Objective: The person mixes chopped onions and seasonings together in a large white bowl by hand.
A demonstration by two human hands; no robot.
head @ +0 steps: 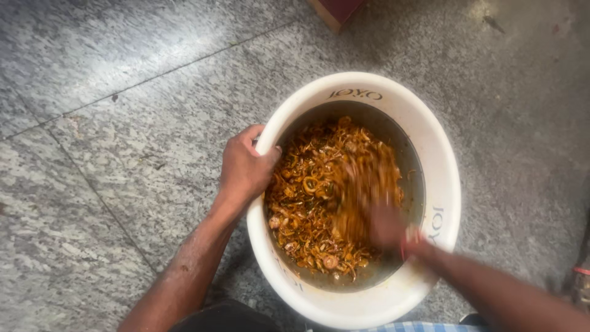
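Tub [442, 178] rim sits in left hand [244, 169] grip; right hand [384, 224] in onion mix [313, 197].

Soft, even daylight, brightest at the upper right of the stone floor [504, 37]; the right hand [384, 221] is smeared by motion blur

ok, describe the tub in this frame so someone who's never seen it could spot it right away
On the grey speckled stone floor, look right of centre for the big round white plastic tub. The left hand grips its rim, and the right hand, blurred, is down in an orange-brown mix of fried onion rings. It is the only white, round thing here.
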